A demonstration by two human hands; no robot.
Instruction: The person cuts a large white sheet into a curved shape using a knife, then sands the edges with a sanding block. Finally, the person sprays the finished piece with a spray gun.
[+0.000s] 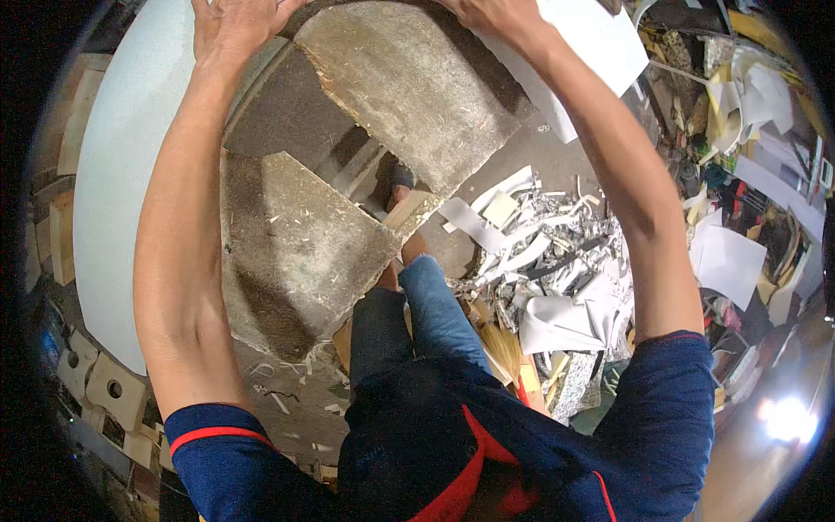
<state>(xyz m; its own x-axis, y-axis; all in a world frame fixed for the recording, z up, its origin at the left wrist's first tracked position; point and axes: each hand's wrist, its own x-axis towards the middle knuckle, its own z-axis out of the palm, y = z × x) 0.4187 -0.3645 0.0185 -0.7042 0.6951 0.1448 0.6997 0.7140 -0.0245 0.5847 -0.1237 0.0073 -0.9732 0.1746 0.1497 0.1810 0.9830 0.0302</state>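
Both arms reach forward to the far edge of the view. My left hand (239,24) is at the top, over the inner edge of a large pale sheet (113,200). My right hand (503,16) is also at the top, beside a white sheet (600,43). The picture's edge cuts off most fingers of both hands, so any grip is hidden. Between my forearms lie a worn, dusty board (409,78) and a second rough board (291,244), both with scattered shavings. A gap with a short wooden strip (404,211) separates part of them.
A heap of white and patterned offcuts (557,261) lies right of my legs. More scraps and sheets (731,261) pile up along the far right. At the left are wooden pieces with holes (113,387). My foot (400,178) shows in the gap between the boards.
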